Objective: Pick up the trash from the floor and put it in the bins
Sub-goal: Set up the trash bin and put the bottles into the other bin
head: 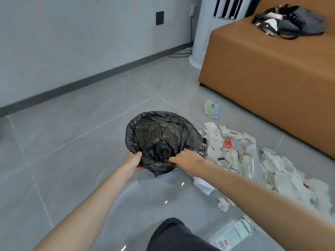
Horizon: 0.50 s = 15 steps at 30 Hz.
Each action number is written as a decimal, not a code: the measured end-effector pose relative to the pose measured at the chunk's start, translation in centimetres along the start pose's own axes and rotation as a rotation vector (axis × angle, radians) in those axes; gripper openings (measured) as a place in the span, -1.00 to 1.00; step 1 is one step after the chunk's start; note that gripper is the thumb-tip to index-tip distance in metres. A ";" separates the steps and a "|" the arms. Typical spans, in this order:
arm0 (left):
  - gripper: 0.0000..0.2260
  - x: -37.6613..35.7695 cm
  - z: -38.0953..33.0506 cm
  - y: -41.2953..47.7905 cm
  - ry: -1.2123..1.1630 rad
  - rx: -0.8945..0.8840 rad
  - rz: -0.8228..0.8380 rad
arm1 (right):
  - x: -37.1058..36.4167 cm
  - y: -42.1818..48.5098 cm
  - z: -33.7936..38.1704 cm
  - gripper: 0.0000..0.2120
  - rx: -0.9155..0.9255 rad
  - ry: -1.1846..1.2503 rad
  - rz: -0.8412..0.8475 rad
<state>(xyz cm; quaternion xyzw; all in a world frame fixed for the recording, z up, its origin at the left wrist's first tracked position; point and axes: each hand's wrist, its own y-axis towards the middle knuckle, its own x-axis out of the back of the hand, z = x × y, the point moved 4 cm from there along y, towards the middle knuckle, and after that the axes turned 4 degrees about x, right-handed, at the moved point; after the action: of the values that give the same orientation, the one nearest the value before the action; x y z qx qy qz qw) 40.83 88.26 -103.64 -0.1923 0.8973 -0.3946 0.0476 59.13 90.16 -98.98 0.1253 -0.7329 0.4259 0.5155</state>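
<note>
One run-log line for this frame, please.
left hand grips black plastic bin liner | right hand grips liner rim | white crumpled tissues on grey tiled floor

SOFA: tan sofa (262, 73), upper right | BAG: dark patterned handbag (293, 22) lying on sofa seat | TOWER: white tower unit (204, 33) upright, just beside sofa end | WALL: pale grey wall (72, 42), black wall plate (159, 18), dark baseboard (90, 78) | CABLE: grey cable (179, 54) looped near tower base

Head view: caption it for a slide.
Left hand and right hand grip the black bin liner beside tissues strewn near an orange sofa.
</note>
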 end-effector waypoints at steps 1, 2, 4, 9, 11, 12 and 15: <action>-0.86 -1.2 0.2 0.1 0.014 0.003 0.025 | -0.4 -0.7 -0.6 -0.35 -0.015 0.002 0.026; -0.85 -2.4 0.4 0.0 0.025 -0.001 0.048 | -0.7 -1.3 -1.3 -0.35 -0.029 0.007 0.036; -0.79 -4.5 0.4 -0.5 0.031 -0.012 0.094 | -1.5 -2.4 -2.7 -0.36 -0.059 0.025 0.039; -0.70 -7.5 1.0 -1.6 0.002 0.026 0.132 | -4.1 -4.5 -5.3 -0.46 -0.090 0.111 -0.101; -0.56 -7.6 1.4 -2.1 0.075 0.021 0.070 | -4.3 -5.6 -6.0 -0.46 -0.113 0.171 -0.186; -0.45 -7.3 1.5 -2.1 0.145 -0.013 0.008 | -4.1 -6.2 -6.4 -0.45 -0.128 0.192 -0.217; -0.30 -6.4 0.9 -2.9 0.250 -0.217 -0.137 | -2.6 -8.4 -7.4 -0.44 -0.189 0.225 -0.297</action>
<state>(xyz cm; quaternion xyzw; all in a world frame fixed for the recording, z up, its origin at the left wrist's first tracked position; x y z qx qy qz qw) 47.79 88.27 -102.55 -0.2066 0.9182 -0.3186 -0.1125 70.32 89.99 -96.33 0.1346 -0.6810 0.2858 0.6606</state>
